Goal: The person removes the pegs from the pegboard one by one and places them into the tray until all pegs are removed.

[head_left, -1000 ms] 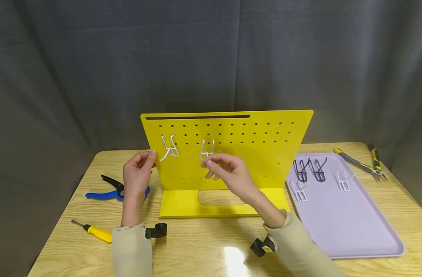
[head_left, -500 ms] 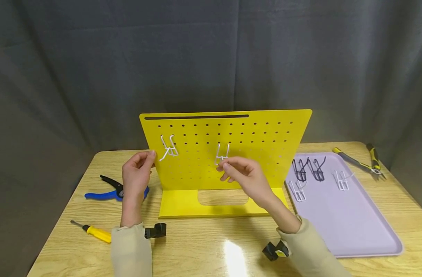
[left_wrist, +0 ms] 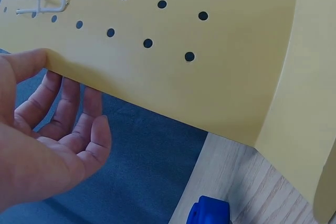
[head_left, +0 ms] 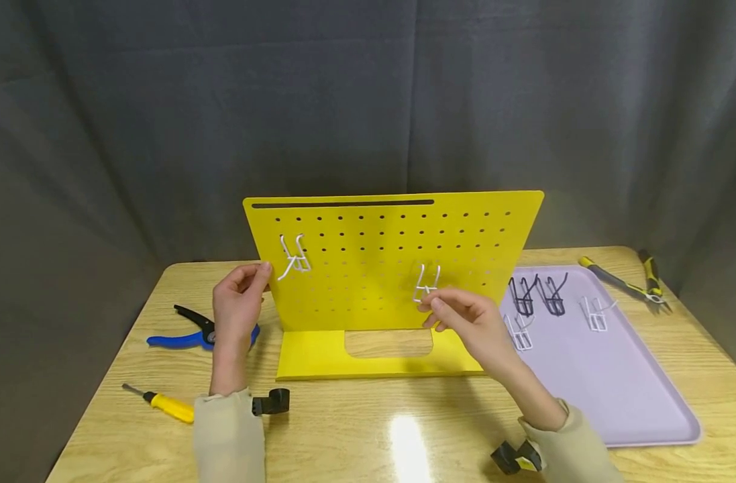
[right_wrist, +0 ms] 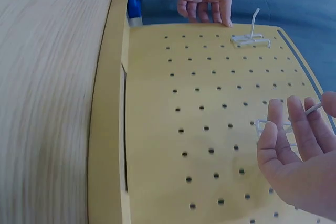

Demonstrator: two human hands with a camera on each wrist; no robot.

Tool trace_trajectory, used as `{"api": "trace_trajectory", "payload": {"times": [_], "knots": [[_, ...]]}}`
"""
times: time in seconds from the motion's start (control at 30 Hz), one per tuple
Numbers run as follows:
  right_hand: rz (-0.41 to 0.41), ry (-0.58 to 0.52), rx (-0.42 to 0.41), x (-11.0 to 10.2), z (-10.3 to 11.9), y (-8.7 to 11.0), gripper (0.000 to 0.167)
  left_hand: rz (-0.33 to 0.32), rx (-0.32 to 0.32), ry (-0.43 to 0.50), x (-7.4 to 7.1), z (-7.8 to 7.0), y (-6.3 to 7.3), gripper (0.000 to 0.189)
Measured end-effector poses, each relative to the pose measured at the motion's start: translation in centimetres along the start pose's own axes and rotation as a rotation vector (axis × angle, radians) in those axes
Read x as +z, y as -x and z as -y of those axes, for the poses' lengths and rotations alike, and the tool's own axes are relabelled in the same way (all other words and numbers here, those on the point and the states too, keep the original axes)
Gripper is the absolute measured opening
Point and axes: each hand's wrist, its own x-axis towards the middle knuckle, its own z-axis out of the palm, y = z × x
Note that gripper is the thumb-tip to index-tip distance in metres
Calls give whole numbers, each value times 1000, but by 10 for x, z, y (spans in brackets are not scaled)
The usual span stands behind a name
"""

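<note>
A yellow pegboard (head_left: 368, 282) stands upright on its bent base. My left hand (head_left: 239, 298) grips its left edge, thumb on the front face and fingers behind, as the left wrist view shows. Beside that thumb a white wire pegboard hook (head_left: 295, 258) hangs in the holes near the upper left. With thumb and fingertips my right hand (head_left: 467, 325) pinches a second white pegboard hook (head_left: 427, 287) by its prong, in front of the board's right half. Its two top prongs point up. In the right wrist view the fingers partly cover this hook (right_wrist: 260, 125).
A lilac tray (head_left: 609, 396) at right carries two black hooks (head_left: 539, 298) and two white hooks (head_left: 596, 315). Pliers (head_left: 615, 278) and a second yellow-black tool (head_left: 651, 272) lie behind it. At left lie a blue-handled cutter (head_left: 192, 335) and a yellow screwdriver (head_left: 171, 406).
My right hand has moved to the right and slightly down across the board, carrying the white pegboard hook along. The left hand keeps its grip on the board's edge.
</note>
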Motion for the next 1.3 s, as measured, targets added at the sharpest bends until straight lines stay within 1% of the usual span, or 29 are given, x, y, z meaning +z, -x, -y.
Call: {"api": "trace_trajectory", "payload": {"times": [0.1,0.23,0.4,0.5,0.7,0.77,0.93,1.13,1.3], "knots": [[-17,7,5,-9,-3,7,20,2,0,5,0,1,0,40],[-54,30,36,-22,-6,18,20,8,10,6,0,1,0,41],[-77,51,49,-38,-7,30,21,7,8,15,-2,2,0,40],[-89,44,48,-50,-8,36,22,8,3,18,-2,2,0,40],[-159,32,86,-77,-9,49,27,10,16,21,-1,1,0,41],[-187,9,99,-86,-9,52,26,11,16,22,-1,1,0,41],[-234,-36,100,-109,-11,59,21,9,7,24,-1,2,0,41],[-257,5,138,-134,-17,68,24,8,3,26,-1,3,0,41],[-275,41,190,-148,-25,75,23,4,16,30,-1,3,-1,40]]}}
